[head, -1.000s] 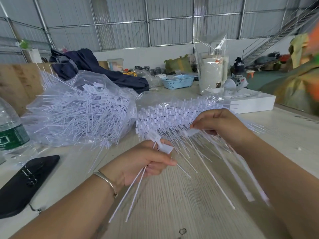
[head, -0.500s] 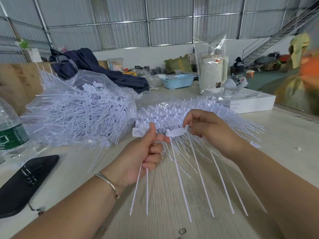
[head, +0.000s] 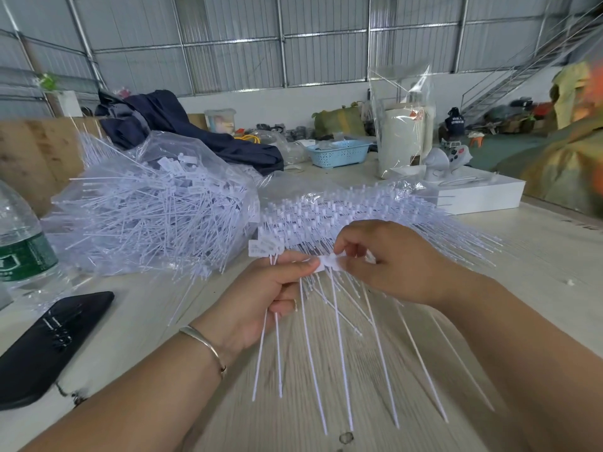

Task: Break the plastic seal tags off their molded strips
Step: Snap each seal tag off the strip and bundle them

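- Left hand: curled around a few loose seal tags, whose flag ends stick up above the thumb at 12 o'clock and whose thin tails hang down past the palm toward 6 o'clock. The thumb tip is pressed against a white tag head held between both hands.
- Right hand: the same tag head is pinched from the 3 o'clock side between thumb and curled fingers; the long white tails of a molded strip fan downward from under this hand over the table.
- A flat stack of unbroken strips is seen just beyond the hands at 12 o'clock, partly covered by clear film.
- A clear plastic bag heaped with separated tags is placed at 10 o'clock from the hands.
- A water bottle with a green label is found at the far 9 o'clock edge, with a black phone lying flat nearer, at 8 o'clock.
- A white box and a blue basket are set farther back at 1 and 12 o'clock.
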A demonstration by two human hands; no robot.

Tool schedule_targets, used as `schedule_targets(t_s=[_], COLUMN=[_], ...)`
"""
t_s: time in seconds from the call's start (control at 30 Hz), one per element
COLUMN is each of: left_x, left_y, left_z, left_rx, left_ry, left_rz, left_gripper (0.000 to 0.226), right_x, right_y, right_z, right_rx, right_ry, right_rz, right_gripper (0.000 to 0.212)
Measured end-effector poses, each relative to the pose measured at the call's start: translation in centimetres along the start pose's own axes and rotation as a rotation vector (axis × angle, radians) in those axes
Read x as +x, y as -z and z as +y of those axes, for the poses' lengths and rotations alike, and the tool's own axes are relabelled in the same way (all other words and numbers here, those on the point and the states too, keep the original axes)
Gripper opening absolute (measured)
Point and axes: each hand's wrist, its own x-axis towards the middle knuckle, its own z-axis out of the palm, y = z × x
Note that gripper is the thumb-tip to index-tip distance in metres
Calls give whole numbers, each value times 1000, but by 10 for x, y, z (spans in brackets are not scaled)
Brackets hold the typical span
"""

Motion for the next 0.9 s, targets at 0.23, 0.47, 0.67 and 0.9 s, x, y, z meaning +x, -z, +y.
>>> schedule_targets(t_s=[0.23, 0.47, 0.67, 0.9], left_x=[0, -2, -4, -6], left_y=[2, 2, 2, 4], left_z=[1, 1, 2, 0], left_rx=[-91, -200, -306, -258], left_ry=[-7, 5, 60, 159], left_rz=[-33, -115, -292, -406], left_gripper=[11, 17, 25, 44], right_x=[-1, -1, -1, -1], right_y=[7, 6, 8, 2], right_z=[6, -1, -4, -5], right_rx=[376, 586, 725, 769], right_ry=[-312, -348, -282, -223], right_rz=[-35, -5, -8, -31], right_gripper=[39, 54, 66, 60])
